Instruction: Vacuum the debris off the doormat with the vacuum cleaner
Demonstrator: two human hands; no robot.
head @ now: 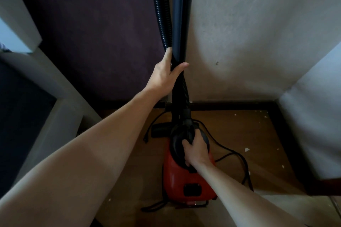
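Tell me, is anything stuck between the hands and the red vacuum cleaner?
No. The right hand grips the red vacuum cleaner by its top, and the left hand holds its black tube. Nothing sits between them. A black cord loops on the floor beside the cleaner. No doormat shows here.

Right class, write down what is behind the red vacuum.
A black floor head, wand and hose by the wall; the vacuum hides the head's right part.

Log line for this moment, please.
left hand: grips wand and hose | right hand: grips vacuum cleaner | floor: white scraps
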